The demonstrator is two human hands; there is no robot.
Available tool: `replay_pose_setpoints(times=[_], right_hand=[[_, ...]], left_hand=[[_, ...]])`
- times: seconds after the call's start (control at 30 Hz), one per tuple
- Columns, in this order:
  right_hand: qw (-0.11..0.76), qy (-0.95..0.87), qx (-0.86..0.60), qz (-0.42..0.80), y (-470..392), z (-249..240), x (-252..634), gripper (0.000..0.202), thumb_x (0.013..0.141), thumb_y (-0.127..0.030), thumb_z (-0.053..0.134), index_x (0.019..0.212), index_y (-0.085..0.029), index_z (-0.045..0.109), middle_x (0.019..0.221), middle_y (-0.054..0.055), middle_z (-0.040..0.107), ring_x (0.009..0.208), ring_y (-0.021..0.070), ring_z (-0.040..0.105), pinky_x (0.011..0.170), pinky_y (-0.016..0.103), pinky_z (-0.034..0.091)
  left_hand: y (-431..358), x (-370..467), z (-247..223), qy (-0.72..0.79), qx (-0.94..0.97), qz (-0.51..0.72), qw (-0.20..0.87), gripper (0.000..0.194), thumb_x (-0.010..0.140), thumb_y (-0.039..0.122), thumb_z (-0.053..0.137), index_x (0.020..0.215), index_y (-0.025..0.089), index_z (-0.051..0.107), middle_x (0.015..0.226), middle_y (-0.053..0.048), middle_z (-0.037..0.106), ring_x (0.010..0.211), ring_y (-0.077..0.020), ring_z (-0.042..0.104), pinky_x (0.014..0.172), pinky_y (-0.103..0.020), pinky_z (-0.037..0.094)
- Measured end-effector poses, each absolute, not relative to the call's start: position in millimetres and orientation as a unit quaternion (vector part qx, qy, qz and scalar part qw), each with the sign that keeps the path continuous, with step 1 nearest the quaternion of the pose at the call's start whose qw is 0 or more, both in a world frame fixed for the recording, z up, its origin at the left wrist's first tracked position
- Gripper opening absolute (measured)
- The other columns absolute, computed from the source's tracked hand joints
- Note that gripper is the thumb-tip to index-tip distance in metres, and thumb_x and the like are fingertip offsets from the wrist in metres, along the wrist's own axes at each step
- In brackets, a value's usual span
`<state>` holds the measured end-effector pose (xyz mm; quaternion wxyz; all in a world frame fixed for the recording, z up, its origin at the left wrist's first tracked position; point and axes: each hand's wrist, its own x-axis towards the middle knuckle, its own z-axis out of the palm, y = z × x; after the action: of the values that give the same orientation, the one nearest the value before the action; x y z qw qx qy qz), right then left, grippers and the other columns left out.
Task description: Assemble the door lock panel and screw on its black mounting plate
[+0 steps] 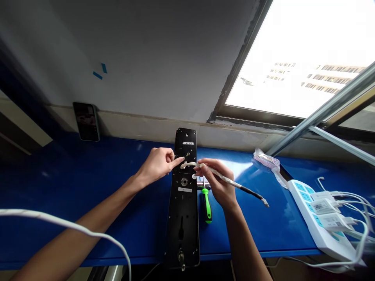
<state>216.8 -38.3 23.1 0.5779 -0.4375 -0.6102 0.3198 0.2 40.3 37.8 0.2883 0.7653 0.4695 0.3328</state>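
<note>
Biggest thing I've got on my feed is the gray wall (161, 58), then the blue desk (146, 222) pushed up against it, with a bright window (293, 66) up on the right. My main piece, a long black panel (184, 210), sits mid-desk, running from the wall side to the near edge. Over on the right there's a white power strip (325, 239) with chargers plugged in.

My right hand (221, 183) has its fingers pinched around a white cable (228, 180), which comes off the panel's upper half and ends in a small plug hanging over the desk. My left hand (157, 163) is at the panel's left edge, index finger stretched to a small brass post (188, 154); honestly can't tell if those fingers are gripping anything.

Smaller stuff: a phone (86, 121) leaning on the wall at left, a green-and-black screwdriver (207, 205) just right of the panel, and a white label (188, 143) near the panel's top.
</note>
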Motion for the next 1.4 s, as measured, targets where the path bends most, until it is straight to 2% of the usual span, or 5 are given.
replay_pose_setpoints(times=[0.17,0.47,0.97,1.13,1.4], right_hand=[[0.561,-0.609,-0.473,0.301,-38.5,19.8,218.6,0.020,0.098,-0.043,0.069,0.106,-0.027,0.078,0.096,0.003,0.081,0.086,0.0189,0.077,0.080,0.034,0.063],[0.516,-0.622,-0.504,0.306,-40.1,24.9,211.7,0.038,0.102,-0.052,0.057,0.125,-0.030,0.077,0.134,0.007,0.076,0.129,0.0300,0.070,0.087,0.041,0.069],[0.489,-0.662,-0.519,0.230,-37.4,8.8,216.3,0.037,0.104,-0.049,0.056,0.130,-0.031,0.075,0.141,0.006,0.073,0.136,0.0299,0.066,0.114,0.052,0.056],[0.463,-0.711,-0.501,0.174,-45.4,-0.4,210.6,0.038,0.106,-0.041,0.053,0.139,-0.031,0.068,0.147,0.006,0.068,0.150,0.0281,0.053,0.123,0.055,0.047],[0.408,-0.763,-0.487,0.116,-41.6,8.8,219.2,0.046,0.098,-0.023,0.060,0.144,-0.031,0.062,0.144,0.007,0.069,0.149,0.0293,0.051,0.113,0.054,0.056]], left_hand=[[35.5,-0.9,21.1,0.513,0.763,0.342,0.194,0.052,0.087,0.065,0.072,0.064,0.023,0.052,0.057,0.000,0.060,0.053,-0.0167,0.054,0.054,-0.028,0.034],[21.2,17.8,3.1,0.460,0.666,0.421,0.410,0.061,0.102,0.052,0.056,0.153,0.026,0.035,0.087,-0.002,0.076,0.074,-0.0254,0.075,0.068,-0.032,0.053],[33.7,20.9,0.4,0.468,0.652,0.425,0.420,0.082,0.098,0.052,0.065,0.165,0.023,0.028,0.082,-0.003,0.076,0.069,-0.0258,0.074,0.067,-0.033,0.054],[43.5,17.0,-4.9,0.462,0.636,0.404,0.467,0.074,0.095,0.064,0.065,0.154,0.022,0.049,0.086,-0.007,0.079,0.068,-0.0257,0.074,0.058,-0.031,0.053],[45.1,18.4,-5.7,0.453,0.624,0.407,0.490,0.067,0.097,0.065,0.061,0.148,0.021,0.054,0.104,-0.011,0.080,0.088,-0.0282,0.078,0.070,-0.032,0.060]])
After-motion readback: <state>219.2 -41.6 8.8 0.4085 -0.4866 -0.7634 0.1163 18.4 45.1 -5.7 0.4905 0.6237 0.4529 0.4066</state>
